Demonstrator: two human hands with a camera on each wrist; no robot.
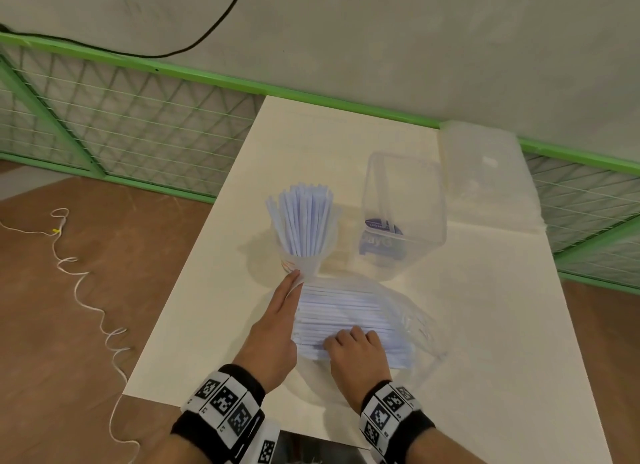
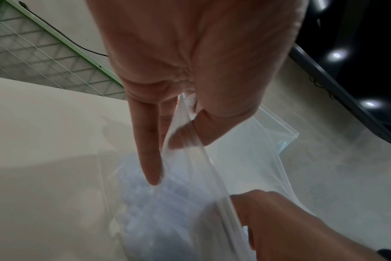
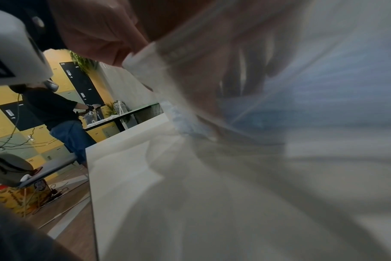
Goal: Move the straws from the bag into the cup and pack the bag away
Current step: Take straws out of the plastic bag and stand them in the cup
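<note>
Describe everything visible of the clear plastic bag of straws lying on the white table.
This thin, crinkled clear plastic bag lies flat on the white table. A layer of pale blue-white straws lies side by side inside. Its left end seems open: the left hand pinches film there between thumb and fingers, while the right hand grips the near edge with curled fingers.
</note>
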